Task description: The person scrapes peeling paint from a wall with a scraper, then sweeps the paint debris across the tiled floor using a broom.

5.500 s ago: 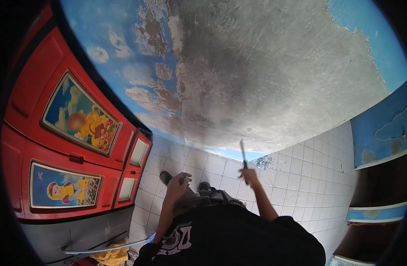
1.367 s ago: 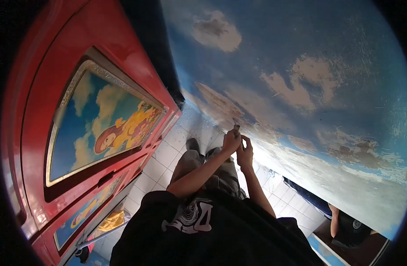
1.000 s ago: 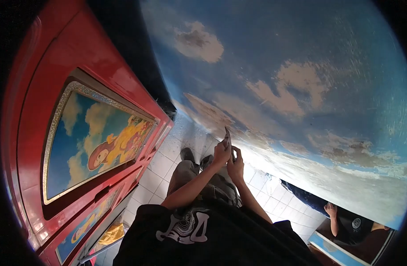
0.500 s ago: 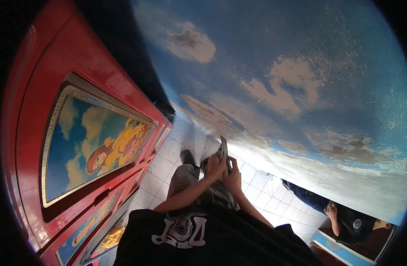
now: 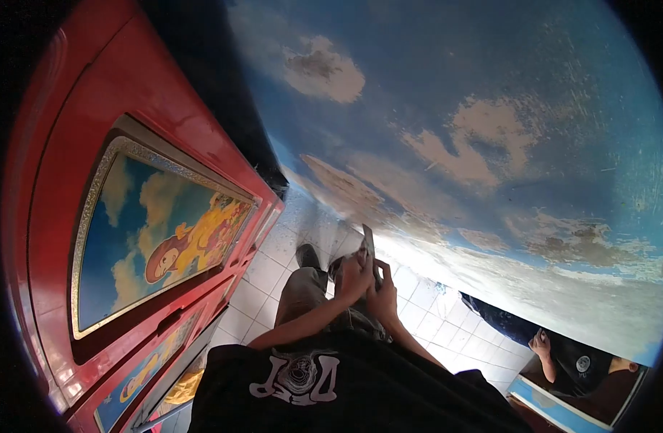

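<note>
My left hand point(image 5: 355, 277) is closed around a narrow, flat grey blade that looks like a scraper point(image 5: 368, 239), its end pointing up toward the painted panel. Close against it, my right hand point(image 5: 382, 296) has its fingers bent around something dark at the scraper's lower part, which is too small to make out. Both hands are in front of my legs. Just beyond the blade is the lower edge of a large panel point(image 5: 418, 79) painted with blue sky and clouds, its paint worn and patchy.
On the left stands a red cabinet point(image 5: 53, 289) with a framed picture point(image 5: 122, 267) of a figure in yellow. White floor tiles point(image 5: 255, 289) lie below. At lower right, another person's hand point(image 5: 540, 343) and dark shirt point(image 5: 580, 368) show, possibly in a mirror.
The whole view has shifted slightly to the right. Both hands keep nearly the same grip on the scraper, with only small finger movement.
</note>
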### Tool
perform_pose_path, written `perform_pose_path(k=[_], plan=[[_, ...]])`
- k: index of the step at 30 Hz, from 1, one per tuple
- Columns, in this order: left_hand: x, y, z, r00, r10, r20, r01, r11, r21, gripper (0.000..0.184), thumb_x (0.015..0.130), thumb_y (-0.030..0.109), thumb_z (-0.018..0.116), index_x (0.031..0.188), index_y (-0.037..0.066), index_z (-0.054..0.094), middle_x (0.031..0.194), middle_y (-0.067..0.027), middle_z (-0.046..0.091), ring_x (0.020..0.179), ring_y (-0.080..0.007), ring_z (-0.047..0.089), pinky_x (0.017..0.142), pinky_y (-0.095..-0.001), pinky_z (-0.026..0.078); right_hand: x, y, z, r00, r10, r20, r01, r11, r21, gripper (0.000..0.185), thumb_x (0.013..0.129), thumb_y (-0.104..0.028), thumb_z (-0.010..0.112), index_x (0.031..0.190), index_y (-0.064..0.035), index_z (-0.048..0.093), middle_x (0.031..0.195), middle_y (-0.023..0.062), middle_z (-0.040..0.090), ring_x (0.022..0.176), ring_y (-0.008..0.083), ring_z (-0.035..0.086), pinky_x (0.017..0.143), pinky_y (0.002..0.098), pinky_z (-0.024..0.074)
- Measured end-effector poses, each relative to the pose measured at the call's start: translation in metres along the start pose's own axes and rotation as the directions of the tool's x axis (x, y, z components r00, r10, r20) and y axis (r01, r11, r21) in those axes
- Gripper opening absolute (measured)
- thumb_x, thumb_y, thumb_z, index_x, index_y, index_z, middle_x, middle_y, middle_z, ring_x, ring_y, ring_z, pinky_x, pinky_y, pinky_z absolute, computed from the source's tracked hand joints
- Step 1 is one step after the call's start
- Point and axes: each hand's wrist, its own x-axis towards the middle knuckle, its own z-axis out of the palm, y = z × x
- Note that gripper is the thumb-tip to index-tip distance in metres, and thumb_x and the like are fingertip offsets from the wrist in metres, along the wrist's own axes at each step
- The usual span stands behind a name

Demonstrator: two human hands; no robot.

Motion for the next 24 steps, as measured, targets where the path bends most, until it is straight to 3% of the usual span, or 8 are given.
perform_pose_path(k=[2, 4, 10, 18, 19, 20, 22, 24], plan=[[0.028, -0.008, 0.017, 0.993, 0.120, -0.014, -0.119, 0.991, 0.064, 0.025, 0.080, 0.020, 0.054, 0.077, -0.005, 0.056, 0.069, -0.0225, 0.057, 0.069, -0.0309, 0.060, 0.058, -0.0387, 0.044, 0.016, 0.005, 0.001, 0.999, -0.025, -0.025, 0.025, 1.000, -0.001, 0.035, 0.084, -0.016, 0.048, 0.117, -0.0126, 0.041, 0.092, 0.0250, 0.059, 0.086, 0.0400, 0.058, 0.068, 0.0425, 0.0458], [0.059, 0.021, 0.012, 0.978, -0.210, -0.014, 0.210, 0.977, 0.032, 0.022, 0.076, 0.017, 0.055, 0.079, -0.005, 0.056, 0.072, -0.0232, 0.057, 0.072, -0.0356, 0.059, 0.062, -0.0401, 0.045, 0.051, -0.003, 0.007, 0.998, 0.051, -0.026, -0.050, 0.998, 0.044, 0.035, 0.084, -0.015, 0.047, 0.118, -0.0117, 0.039, 0.095, 0.0249, 0.059, 0.088, 0.0399, 0.058, 0.070, 0.0426, 0.0457], [0.051, 0.011, -0.006, 0.975, -0.215, 0.048, 0.210, 0.973, 0.097, 0.024, 0.076, 0.021, 0.055, 0.075, -0.003, 0.054, 0.072, -0.0227, 0.057, 0.073, -0.0374, 0.058, 0.062, -0.0427, 0.044, 0.040, -0.011, 0.016, 0.990, 0.135, 0.045, -0.133, 0.990, -0.055, 0.034, 0.084, -0.014, 0.047, 0.118, -0.0106, 0.040, 0.097, 0.0248, 0.058, 0.091, 0.0374, 0.058, 0.071, 0.0402, 0.0458], [0.020, -0.025, -0.003, 0.963, -0.264, 0.055, 0.251, 0.951, 0.178, 0.039, 0.082, 0.035, 0.047, 0.098, 0.000, 0.057, 0.084, -0.0254, 0.058, 0.082, -0.0412, 0.056, 0.068, -0.0466, 0.044, 0.018, 0.026, 0.031, 0.998, 0.022, 0.062, -0.021, 1.000, -0.013, 0.038, 0.084, -0.024, 0.050, 0.118, -0.0162, 0.036, 0.091, 0.0275, 0.058, 0.085, 0.0453, 0.055, 0.066, 0.0492, 0.0443], [0.039, -0.031, 0.001, 0.986, -0.155, -0.056, 0.161, 0.979, 0.122, 0.044, 0.084, 0.039, 0.043, 0.101, -0.001, 0.054, 0.080, -0.0258, 0.058, 0.081, -0.0422, 0.056, 0.068, -0.0469, 0.044, 0.043, 0.025, 0.040, 0.999, -0.006, 0.034, 0.007, 0.999, -0.037, 0.037, 0.083, -0.024, 0.051, 0.117, -0.0144, 0.039, 0.085, 0.0245, 0.060, 0.077, 0.0382, 0.059, 0.061, 0.0442, 0.0452], [0.069, -0.029, -0.004, 0.953, -0.303, 0.006, 0.302, 0.951, 0.063, 0.039, 0.082, 0.036, 0.046, 0.085, 0.000, 0.059, 0.077, -0.0267, 0.057, 0.079, -0.0424, 0.056, 0.065, -0.0480, 0.044, 0.065, 0.027, 0.051, 1.000, -0.028, 0.004, 0.028, 0.998, -0.062, 0.036, 0.083, -0.024, 0.051, 0.116, -0.0126, 0.042, 0.080, 0.0214, 0.061, 0.070, 0.0312, 0.062, 0.057, 0.0392, 0.0460], [0.115, -0.061, 0.004, 0.954, -0.257, -0.152, 0.271, 0.959, 0.079, 0.027, 0.079, 0.026, 0.048, 0.074, 0.001, 0.056, 0.072, -0.0238, 0.058, 0.075, -0.0395, 0.058, 0.060, -0.0466, 0.044, 0.116, 0.048, 0.079, 1.000, -0.001, 0.012, 0.000, 1.000, 0.006, 0.035, 0.082, -0.027, 0.053, 0.114, -0.0145, 0.044, 0.072, 0.0169, 0.061, 0.054, 0.0229, 0.058, 0.047, 0.0355, 0.0432], [0.121, -0.068, -0.007, 0.931, -0.362, -0.037, 0.356, 0.927, -0.115, 0.015, 0.074, 0.015, 0.051, 0.068, 0.002, 0.052, 0.065, -0.0176, 0.059, 0.067, -0.0313, 0.062, 0.054, -0.0401, 0.045, 0.124, 0.041, 0.090, 0.996, 0.085, 0.015, -0.084, 0.996, -0.015, 0.034, 0.083, -0.028, 0.052, 0.113, -0.0149, 0.046, 0.070, 0.0148, 0.061, 0.048, 0.0176, 0.053, 0.042, 0.0308, 0.0406]])
